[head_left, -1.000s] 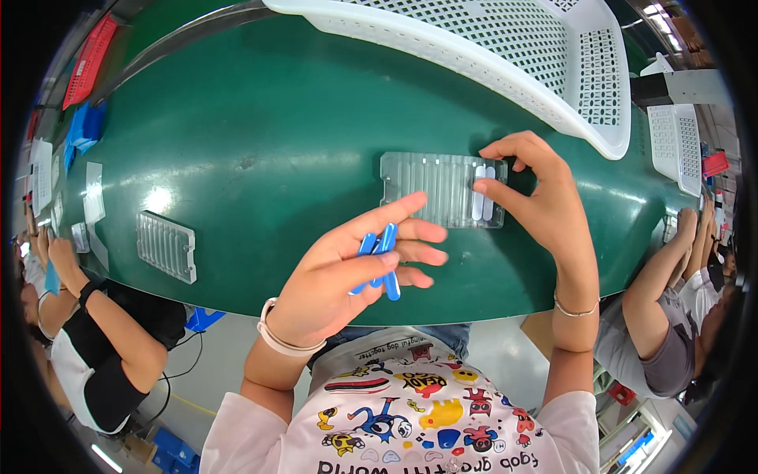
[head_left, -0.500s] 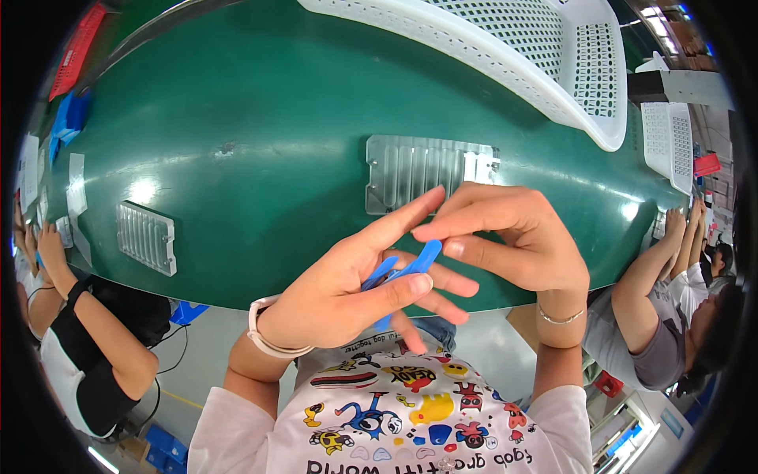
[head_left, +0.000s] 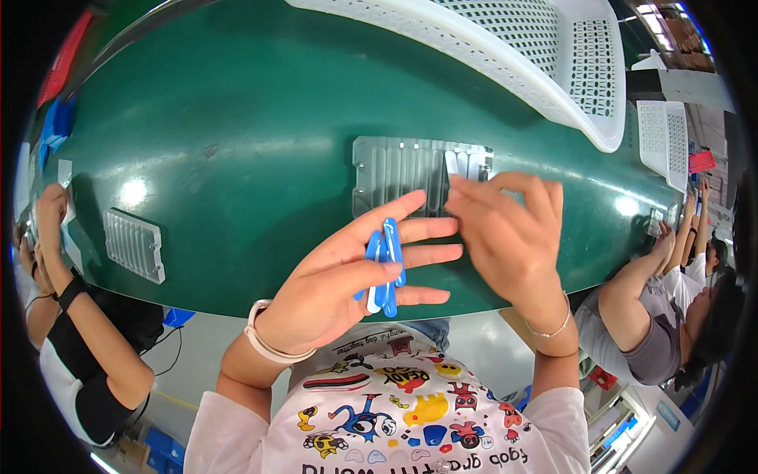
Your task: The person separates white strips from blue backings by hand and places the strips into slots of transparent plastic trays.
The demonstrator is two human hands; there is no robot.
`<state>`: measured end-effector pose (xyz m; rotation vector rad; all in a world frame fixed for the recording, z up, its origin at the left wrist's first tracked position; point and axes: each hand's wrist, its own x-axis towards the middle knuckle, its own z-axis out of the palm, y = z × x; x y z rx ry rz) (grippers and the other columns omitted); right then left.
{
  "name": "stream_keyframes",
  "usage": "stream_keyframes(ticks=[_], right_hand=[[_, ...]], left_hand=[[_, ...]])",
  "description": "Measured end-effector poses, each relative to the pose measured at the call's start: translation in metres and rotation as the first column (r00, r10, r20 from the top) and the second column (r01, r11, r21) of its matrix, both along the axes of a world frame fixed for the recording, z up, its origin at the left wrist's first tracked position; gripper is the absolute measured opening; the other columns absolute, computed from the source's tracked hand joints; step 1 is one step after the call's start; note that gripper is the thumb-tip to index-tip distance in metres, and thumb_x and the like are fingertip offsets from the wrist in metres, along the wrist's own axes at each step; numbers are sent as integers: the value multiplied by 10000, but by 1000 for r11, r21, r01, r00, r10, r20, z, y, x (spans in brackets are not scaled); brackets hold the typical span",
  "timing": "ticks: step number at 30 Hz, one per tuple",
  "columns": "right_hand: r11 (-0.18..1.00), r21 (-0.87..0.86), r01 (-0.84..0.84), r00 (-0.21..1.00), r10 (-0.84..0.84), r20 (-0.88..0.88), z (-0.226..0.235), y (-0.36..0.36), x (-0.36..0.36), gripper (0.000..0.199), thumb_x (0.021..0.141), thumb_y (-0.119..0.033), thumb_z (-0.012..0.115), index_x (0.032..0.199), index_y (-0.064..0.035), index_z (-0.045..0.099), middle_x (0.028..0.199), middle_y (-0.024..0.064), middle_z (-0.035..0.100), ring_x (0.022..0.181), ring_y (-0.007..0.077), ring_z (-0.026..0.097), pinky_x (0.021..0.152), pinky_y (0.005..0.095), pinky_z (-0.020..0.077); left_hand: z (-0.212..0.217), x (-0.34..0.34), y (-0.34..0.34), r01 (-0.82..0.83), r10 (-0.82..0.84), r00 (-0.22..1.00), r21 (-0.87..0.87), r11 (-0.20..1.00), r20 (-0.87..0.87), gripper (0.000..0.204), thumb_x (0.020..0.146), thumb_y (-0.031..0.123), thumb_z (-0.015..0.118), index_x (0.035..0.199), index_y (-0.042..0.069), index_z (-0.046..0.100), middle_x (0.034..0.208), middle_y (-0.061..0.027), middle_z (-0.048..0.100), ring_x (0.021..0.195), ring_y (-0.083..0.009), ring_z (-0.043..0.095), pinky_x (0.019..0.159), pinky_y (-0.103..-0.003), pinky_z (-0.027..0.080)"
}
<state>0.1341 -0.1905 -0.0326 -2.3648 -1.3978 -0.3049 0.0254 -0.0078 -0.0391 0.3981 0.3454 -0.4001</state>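
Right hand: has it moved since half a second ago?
Yes: against the clear tray, the right hand has moved up and rightward, its fingertips going from below the tray to its white strips.

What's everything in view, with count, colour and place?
Trays: two, clear, on table at centre and left
Strips: about three, white, centre tray's right end
Sticks: several, blue, in left hand
Table: one, green, across middle
Baskets: at least two, white, top and right edge
Containers: several, red or blue, outer edges
Co-workers: at least two, mixed clothes, both sides
Bracelets: two, pale, one per wrist
Shirt: one, white printed, bottom
Left hand: one, bare, holding sticks
Right hand: one, bare, by strips
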Motion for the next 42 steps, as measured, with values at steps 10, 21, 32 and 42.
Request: stream_keyframes(ticks=[10, 21, 32, 42], right_hand=[[996, -61, 58, 996, -62, -71, 1, -2, -4, 303, 655, -40, 698, 948, -113, 677, 962, -29, 669, 879, 179, 549, 765, 346, 294], [942, 328, -75, 268, 336, -903, 17, 8, 16, 177, 804, 1, 660, 967, -50, 703, 836, 65, 660, 683, 133, 566, 601, 247, 438], [999, -8, -46, 820, 33, -571, 3, 27, 60, 122, 740, -90, 729, 833, -26, 684, 773, 61, 625, 703, 178, 550, 622, 293, 447], [1000, -24, 9, 836, -21, -549, -1, 32, 60, 169, 741, -99, 728, 878, -25, 663, 804, 72, 628, 779, 224, 565, 681, 320, 460]], left_hand=[[8, -4, 0, 59, -75, 990, 138, 989, 118, 668, 936, -5, 405, 1485, 85, 37, 1354, -309, 396, 1199, -420, 494, 902, -489, 504], [13, -5, -6, 124, -141, 982, 133, 983, 128, 759, 940, -3, 409, 1474, 232, -77, 1241, -282, 495, 1071, -433, 583, 850, -519, 525], [1, -8, -2, -8, 8, 1000, 28, 1000, 14, 721, 872, -69, 430, 1489, 86, 89, 1398, -326, 330, 1264, -439, 419, 974, -510, 440], [7, -8, 1, 63, -76, 988, 104, 993, 132, 743, 920, -22, 431, 1494, 129, -16, 1348, -346, 392, 1220, -440, 470, 965, -478, 448]])
